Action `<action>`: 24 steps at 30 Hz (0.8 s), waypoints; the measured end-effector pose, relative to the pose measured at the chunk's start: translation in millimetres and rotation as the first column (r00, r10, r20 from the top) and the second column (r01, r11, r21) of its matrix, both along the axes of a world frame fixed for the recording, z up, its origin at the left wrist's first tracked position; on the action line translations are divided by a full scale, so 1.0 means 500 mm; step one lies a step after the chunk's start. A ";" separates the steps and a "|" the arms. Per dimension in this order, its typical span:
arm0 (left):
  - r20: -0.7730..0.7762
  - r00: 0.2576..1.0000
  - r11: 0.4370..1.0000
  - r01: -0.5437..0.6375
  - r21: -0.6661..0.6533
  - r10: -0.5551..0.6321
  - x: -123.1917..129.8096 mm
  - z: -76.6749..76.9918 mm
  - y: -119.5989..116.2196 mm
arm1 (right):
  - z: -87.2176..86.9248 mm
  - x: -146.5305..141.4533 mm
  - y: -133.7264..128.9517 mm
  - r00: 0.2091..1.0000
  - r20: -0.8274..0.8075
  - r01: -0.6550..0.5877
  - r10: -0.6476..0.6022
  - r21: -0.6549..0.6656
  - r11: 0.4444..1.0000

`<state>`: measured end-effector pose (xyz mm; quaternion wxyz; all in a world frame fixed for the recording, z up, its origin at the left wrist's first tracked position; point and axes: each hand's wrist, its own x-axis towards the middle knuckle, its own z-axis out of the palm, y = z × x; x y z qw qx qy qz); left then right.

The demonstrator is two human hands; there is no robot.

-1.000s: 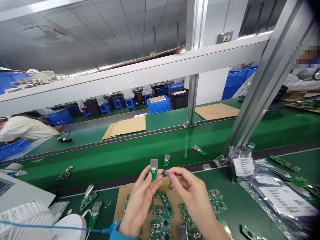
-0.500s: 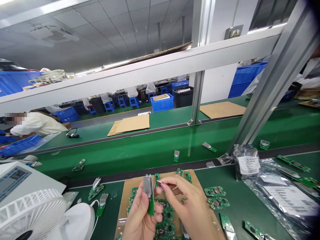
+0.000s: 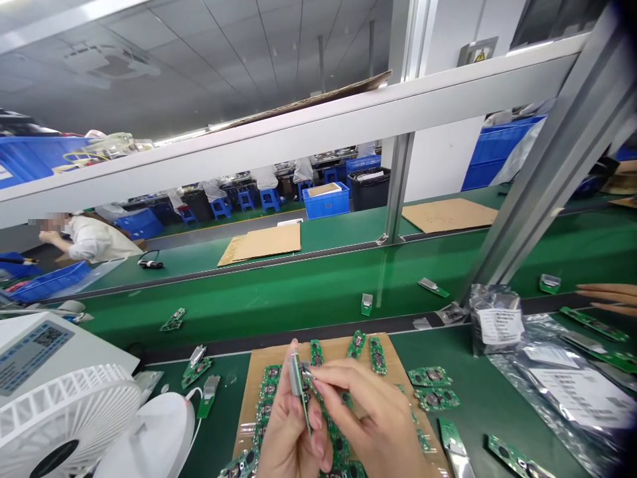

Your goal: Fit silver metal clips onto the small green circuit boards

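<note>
Sitting at the far left of the green counter (image 3: 478, 425): a white bench instrument (image 3: 34, 348) with a blue-grey panel, and just in front of it a white desk fan (image 3: 64, 405) beside a rounded white base (image 3: 149, 435). Next along, two green circuit boards with metal covers (image 3: 196, 368), lying on the counter just left of a cardboard sheet (image 3: 338, 346) crowded with small green boards (image 3: 378, 355).

Over the left half of that sheet, both bare hands close together: the left hand (image 3: 288, 431) clenched around a narrow green circuit board (image 3: 304, 411), and the right hand (image 3: 371, 415) pinching, its fingertips (image 3: 318, 375) pressed against a silvery metal shield (image 3: 297, 375) at the board's upper end. Board slim and strip-like, seen nearly edge-on, partly hidden by fingers. Long axis close to upright, shield end up and leaning slightly left, bare green tip pointing down and slightly right.

Further right, two more green boards (image 3: 432, 388) lying flat on the counter, then a small clear bag with a white label (image 3: 495, 318) and a larger anti-static bag (image 3: 572, 392) with a printed sheet. At the far right edge, a co-worker's fingers (image 3: 604, 299) just above a long green board strip (image 3: 592, 323).
</note>
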<state>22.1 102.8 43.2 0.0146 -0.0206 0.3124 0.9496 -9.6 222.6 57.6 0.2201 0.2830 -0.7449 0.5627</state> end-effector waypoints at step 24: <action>0.082 0.865 0.684 -0.329 -0.651 0.494 0.032 0.086 0.044 | -0.007 -0.016 -0.027 0.518 0.523 -0.048 0.677 -0.772 0.634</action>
